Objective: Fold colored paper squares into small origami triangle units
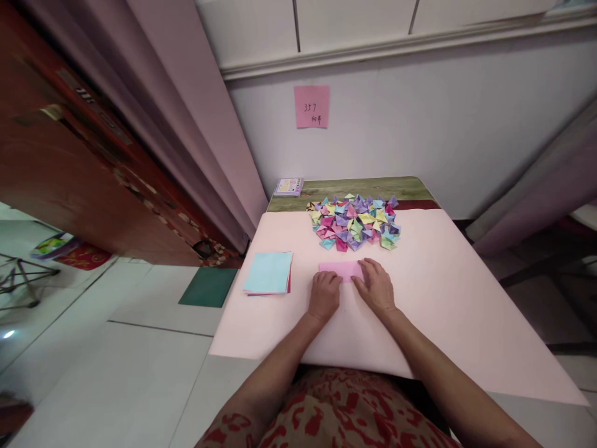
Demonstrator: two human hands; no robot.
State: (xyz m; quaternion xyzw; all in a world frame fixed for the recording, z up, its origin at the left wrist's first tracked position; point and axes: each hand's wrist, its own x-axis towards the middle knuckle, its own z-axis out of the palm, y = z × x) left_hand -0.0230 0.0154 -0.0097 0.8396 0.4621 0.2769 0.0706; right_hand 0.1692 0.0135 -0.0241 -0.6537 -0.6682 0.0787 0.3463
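On the table in front of me lies a sheet of pink origami paper (342,269), a narrow rectangle that looks folded over. My left hand (325,292) has its fingers curled over the lower left part of the sheet, closed on its near edge. At the right end, my right hand (377,285) holds the paper, thumb at the near edge and fingers at the far corner. Just beyond rests a heap of small folded paper pieces (354,223) in purple, yellow, pink, green and blue. To the left is a stack of square paper (268,272), light blue on top.
A pale pink cover (438,298) lies over most of the table. Small printed cards or booklets (289,186) sit at the far left corner. A pink note (312,107) is stuck on the wall. A curtain (205,124) hangs by a brown door at left.
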